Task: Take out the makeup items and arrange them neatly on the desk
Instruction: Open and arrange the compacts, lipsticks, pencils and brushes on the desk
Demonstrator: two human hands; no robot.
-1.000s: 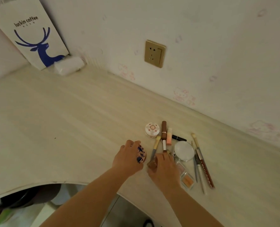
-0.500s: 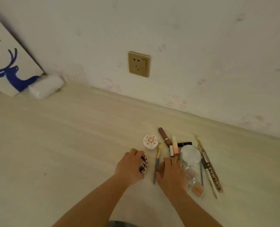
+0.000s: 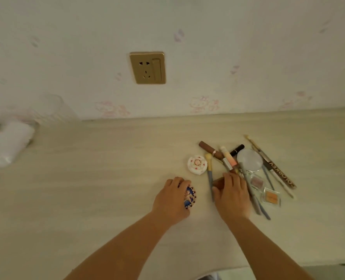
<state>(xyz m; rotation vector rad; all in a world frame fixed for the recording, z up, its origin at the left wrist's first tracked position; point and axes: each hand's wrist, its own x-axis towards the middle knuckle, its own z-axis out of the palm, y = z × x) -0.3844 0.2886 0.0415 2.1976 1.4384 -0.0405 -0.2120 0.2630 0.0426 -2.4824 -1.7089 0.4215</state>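
A small blue-and-white patterned pouch (image 3: 190,197) lies on the pale wood-grain counter (image 3: 86,178), held by the curled left hand (image 3: 172,199). The right hand (image 3: 231,196) grips a small brown item (image 3: 218,181) beside slim brushes (image 3: 209,174), tubes (image 3: 211,149), a round mirror (image 3: 249,160) and a round white decorated tin (image 3: 197,164).
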